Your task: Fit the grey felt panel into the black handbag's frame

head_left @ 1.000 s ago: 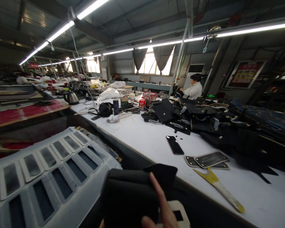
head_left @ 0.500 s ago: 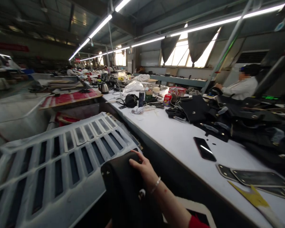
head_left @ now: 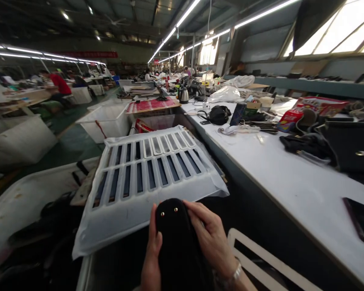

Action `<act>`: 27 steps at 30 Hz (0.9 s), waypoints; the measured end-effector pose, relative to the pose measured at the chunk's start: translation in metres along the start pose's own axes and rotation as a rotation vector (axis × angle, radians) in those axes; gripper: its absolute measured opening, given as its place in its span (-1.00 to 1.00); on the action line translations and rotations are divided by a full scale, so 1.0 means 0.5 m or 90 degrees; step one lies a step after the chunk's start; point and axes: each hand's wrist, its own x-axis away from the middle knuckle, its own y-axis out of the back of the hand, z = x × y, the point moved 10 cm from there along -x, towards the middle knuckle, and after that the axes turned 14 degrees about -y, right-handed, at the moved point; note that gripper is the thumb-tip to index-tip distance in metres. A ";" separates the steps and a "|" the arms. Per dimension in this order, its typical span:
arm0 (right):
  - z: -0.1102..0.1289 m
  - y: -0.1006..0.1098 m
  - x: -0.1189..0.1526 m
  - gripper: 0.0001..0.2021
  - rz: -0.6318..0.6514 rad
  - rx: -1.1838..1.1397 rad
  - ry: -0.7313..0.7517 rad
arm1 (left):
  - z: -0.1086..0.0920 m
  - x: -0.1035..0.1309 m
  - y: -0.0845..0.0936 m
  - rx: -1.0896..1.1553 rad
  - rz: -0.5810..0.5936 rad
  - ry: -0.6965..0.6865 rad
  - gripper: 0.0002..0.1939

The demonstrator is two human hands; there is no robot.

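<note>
Between my hands, low in the middle of the head view, is a black bag [head_left: 178, 246] with a rounded end and two small shiny metal studs. My left hand [head_left: 152, 252] presses along its left edge, fingers pointing up. On the right edge my right hand [head_left: 210, 234], with a bracelet at the wrist, grips it near the rounded end. The bag's lower part runs out of view. Just beyond lies a whitish sheet-covered tray [head_left: 145, 210] with two rows of slots, several of them holding dark, pale-rimmed strips [head_left: 165, 144].
To the right runs a long white table [head_left: 261, 161] with a phone [head_left: 362, 220], black bags [head_left: 352, 141], a red packet [head_left: 291, 117] and a kettle [head_left: 183, 95]. White bins [head_left: 106, 121] stand at the left. A pale slatted seat [head_left: 261, 258] is beside my right arm.
The view has swung left. My left hand has come into view on the bag's left edge. The bag is now upright with its studded end facing me, and my right hand has shifted to its right edge.
</note>
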 end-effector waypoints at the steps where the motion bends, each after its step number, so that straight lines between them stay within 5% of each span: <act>1: -0.006 -0.007 0.014 -0.61 0.019 0.011 -0.016 | 0.008 0.005 0.004 0.018 -0.006 0.019 -0.07; 7: -0.074 -0.059 0.094 -0.43 0.007 0.079 -0.090 | 0.035 0.015 0.033 0.050 -0.030 0.028 -0.31; 17: -0.036 -0.061 0.113 -0.55 -0.065 0.071 -0.062 | 0.014 0.005 0.030 -0.081 -0.008 -0.014 -0.40; 22: -0.067 -0.046 0.124 -0.55 -0.087 -0.024 -0.107 | 0.004 0.010 0.013 -0.120 0.050 -0.033 -0.43; 27: -0.097 -0.028 0.116 -0.48 -0.069 -0.106 -0.165 | -0.007 0.022 -0.021 -0.232 0.184 -0.092 -0.36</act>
